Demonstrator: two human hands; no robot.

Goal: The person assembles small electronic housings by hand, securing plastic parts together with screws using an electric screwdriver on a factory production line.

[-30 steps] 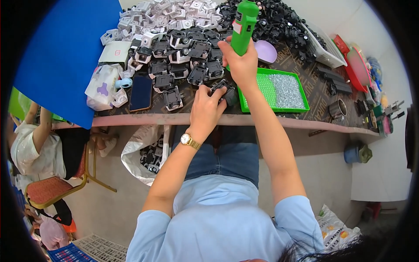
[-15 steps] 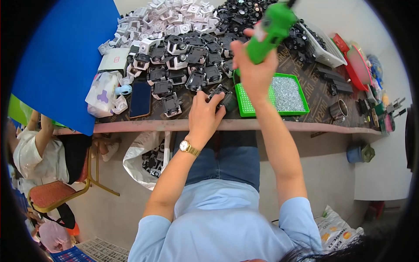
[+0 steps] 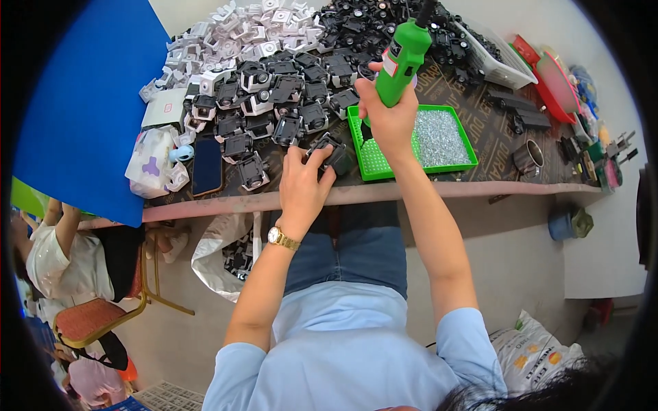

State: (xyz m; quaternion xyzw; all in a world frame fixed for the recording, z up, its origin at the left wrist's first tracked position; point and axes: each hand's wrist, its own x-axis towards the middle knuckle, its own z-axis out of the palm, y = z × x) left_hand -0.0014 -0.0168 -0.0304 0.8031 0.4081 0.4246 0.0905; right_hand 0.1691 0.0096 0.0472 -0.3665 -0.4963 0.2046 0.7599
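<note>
My right hand (image 3: 389, 123) is wrapped round a green electric screwdriver (image 3: 404, 58). It hangs over the left part of a green tray (image 3: 442, 166), and its dark tip shows by the tray's perforated side. Small silvery screws (image 3: 441, 139) fill the tray's right side. Near the table's front edge, my left hand (image 3: 305, 181) grips a black plastic housing (image 3: 336, 156) between thumb and fingers, against the tabletop. Several similar black-and-white housings (image 3: 288, 129) lie just beyond that hand.
White parts (image 3: 257, 27) and black parts (image 3: 363, 27) are heaped at the back. A phone (image 3: 208, 166) and a tissue pack (image 3: 149, 161) lie at left. On the right stand a metal cup (image 3: 528, 159), a white basket (image 3: 497, 61) and black bars (image 3: 519, 108). Another person (image 3: 68, 253) sits at far left.
The screwdriver in my right hand has come lower and nearer me, no longer smeared by motion. My left hand keeps its grip on the housing. The whole view has shifted slightly.
</note>
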